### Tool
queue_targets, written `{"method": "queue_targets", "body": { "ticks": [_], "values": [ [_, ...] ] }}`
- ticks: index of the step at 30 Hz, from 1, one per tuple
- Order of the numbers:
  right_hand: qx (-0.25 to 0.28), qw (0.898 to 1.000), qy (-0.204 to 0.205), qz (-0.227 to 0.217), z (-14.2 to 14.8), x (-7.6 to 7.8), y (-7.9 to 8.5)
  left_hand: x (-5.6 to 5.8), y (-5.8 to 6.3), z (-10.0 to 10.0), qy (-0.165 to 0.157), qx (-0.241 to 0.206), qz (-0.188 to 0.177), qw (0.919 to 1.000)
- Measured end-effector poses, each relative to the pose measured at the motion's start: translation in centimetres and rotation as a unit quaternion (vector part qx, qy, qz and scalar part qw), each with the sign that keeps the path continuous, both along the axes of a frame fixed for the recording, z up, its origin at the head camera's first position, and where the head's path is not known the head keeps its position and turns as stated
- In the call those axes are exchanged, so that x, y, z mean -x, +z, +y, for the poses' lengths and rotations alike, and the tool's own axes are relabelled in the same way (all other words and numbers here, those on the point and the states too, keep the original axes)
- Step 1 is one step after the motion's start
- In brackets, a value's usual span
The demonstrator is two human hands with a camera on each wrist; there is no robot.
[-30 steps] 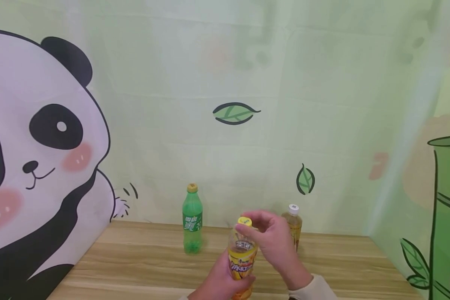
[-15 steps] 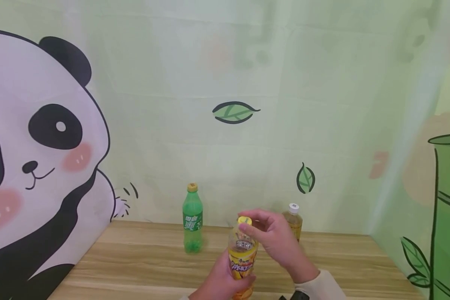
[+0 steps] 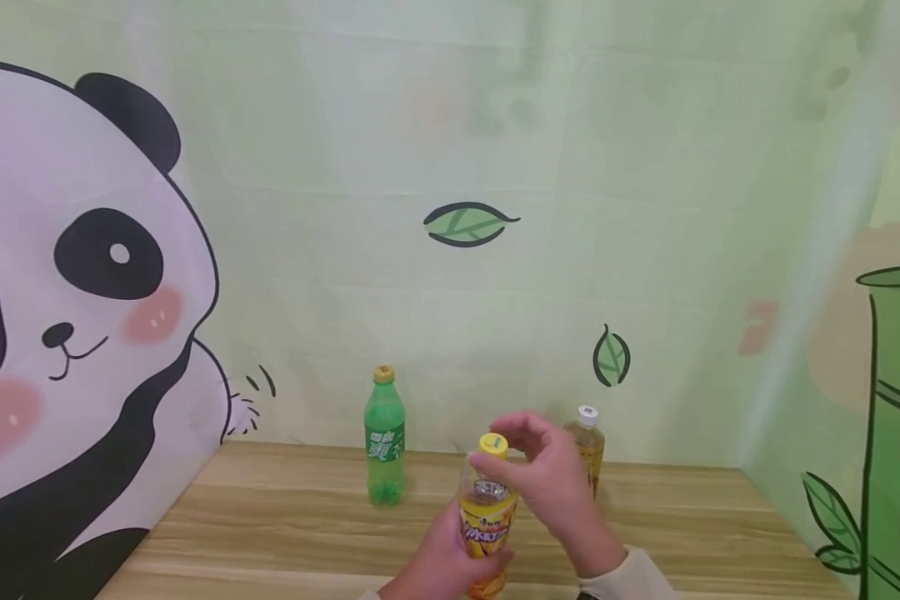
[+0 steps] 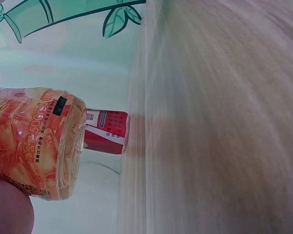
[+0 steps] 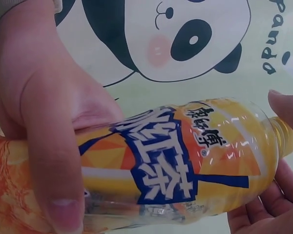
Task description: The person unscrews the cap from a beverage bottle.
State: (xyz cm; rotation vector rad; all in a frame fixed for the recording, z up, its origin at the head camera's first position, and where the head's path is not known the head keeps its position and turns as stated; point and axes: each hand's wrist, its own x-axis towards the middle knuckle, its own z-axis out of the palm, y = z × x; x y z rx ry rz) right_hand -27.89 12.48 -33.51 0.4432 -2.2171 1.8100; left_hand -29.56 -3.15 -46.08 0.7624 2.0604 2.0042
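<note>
A clear plastic bottle (image 3: 487,525) with a yellow and orange iced-tea label leans slightly in the head view. My left hand (image 3: 441,554) grips its lower body, thumb across the front. In the left wrist view the base of the bottle (image 4: 63,146) is held off the wooden table. Around the yellow cap (image 3: 493,445) on the neck, my right hand (image 3: 551,475) curls its fingers, thumb at the near side and index finger arched behind. From the right wrist, the left thumb (image 5: 58,170) lies over the label, and the right hand's thumb and fingers surround the cap end.
A green soda bottle (image 3: 385,446) with a gold cap stands at the back left of the wooden table (image 3: 292,517). Behind my right hand is a brown drink bottle (image 3: 587,442) with a white cap. A panda-printed backdrop (image 3: 330,250) rises behind the table.
My right hand has turned a little about the cap, its index finger lifting slightly from it. The bottle has shifted slightly right, while the left hand keeps its grip.
</note>
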Motion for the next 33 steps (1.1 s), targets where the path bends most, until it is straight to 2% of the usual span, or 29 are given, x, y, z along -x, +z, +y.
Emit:
{"method": "queue_targets", "body": {
  "ticks": [5, 13, 16, 24, 33],
  "values": [
    [0.007, 1.0, -0.03, 0.001, -0.3, -0.4, 0.1, 0.1, -0.2, 0.1, -0.004, -0.002, 0.007, 1.0],
    [0.025, 0.998, -0.065, 0.008, -0.9, -0.7, 0.0, 0.1, -0.1, 0.1, -0.006, -0.003, -0.011, 0.9999],
    [0.034, 0.997, -0.076, 0.007, -1.0, -0.7, -0.1, 0.1, 0.0, 0.2, -0.008, -0.003, -0.007, 0.9999],
    [0.041, 0.995, -0.095, 0.006, -1.3, -0.8, -0.1, 0.2, 0.0, 0.4, -0.009, 0.001, 0.001, 1.0],
    [0.053, 0.994, -0.096, 0.001, -1.4, -0.8, -0.1, 0.1, 0.1, 0.2, -0.008, 0.003, 0.002, 1.0]
  ]
}}
